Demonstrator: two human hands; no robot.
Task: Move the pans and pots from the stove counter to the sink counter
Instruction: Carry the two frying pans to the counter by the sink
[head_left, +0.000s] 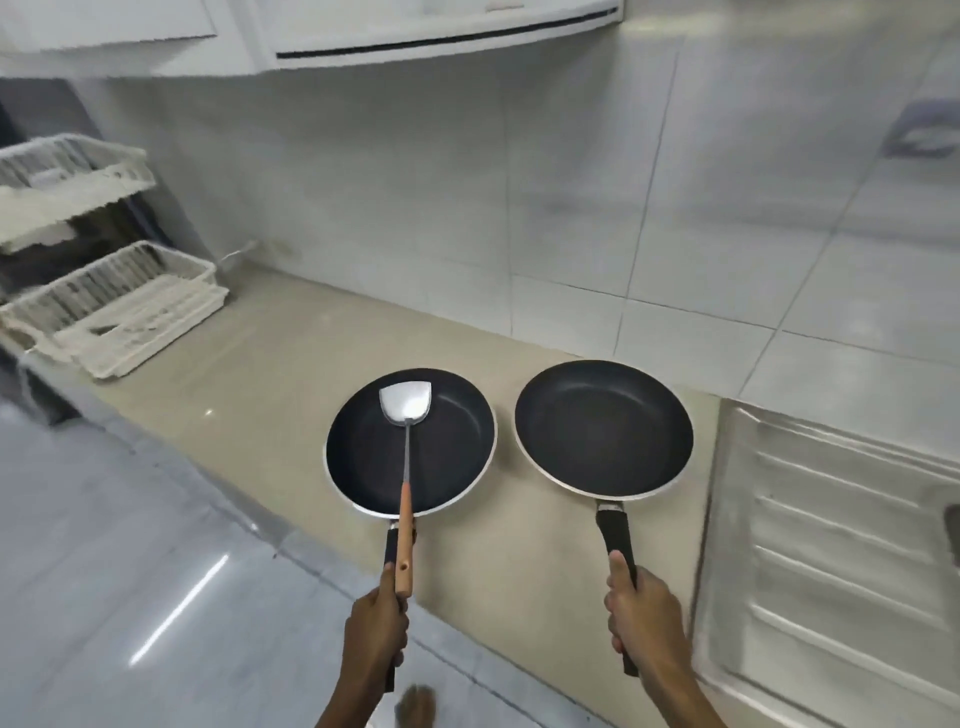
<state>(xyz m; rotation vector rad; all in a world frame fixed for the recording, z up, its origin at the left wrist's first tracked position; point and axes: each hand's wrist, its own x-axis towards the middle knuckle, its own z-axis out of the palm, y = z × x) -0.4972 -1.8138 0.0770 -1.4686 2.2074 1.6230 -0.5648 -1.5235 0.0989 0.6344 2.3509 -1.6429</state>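
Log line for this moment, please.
left hand: gripping left pan handle, spatula inside | right hand: gripping right pan handle | both pans over beige counter, beside drainboard

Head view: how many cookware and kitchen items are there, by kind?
Black non-stick frying pans: 2, one in the left hand at, one in the right hand at
Steel spatula with wooden handle: 1
White plastic dish-rack baskets: 2
Total: 5
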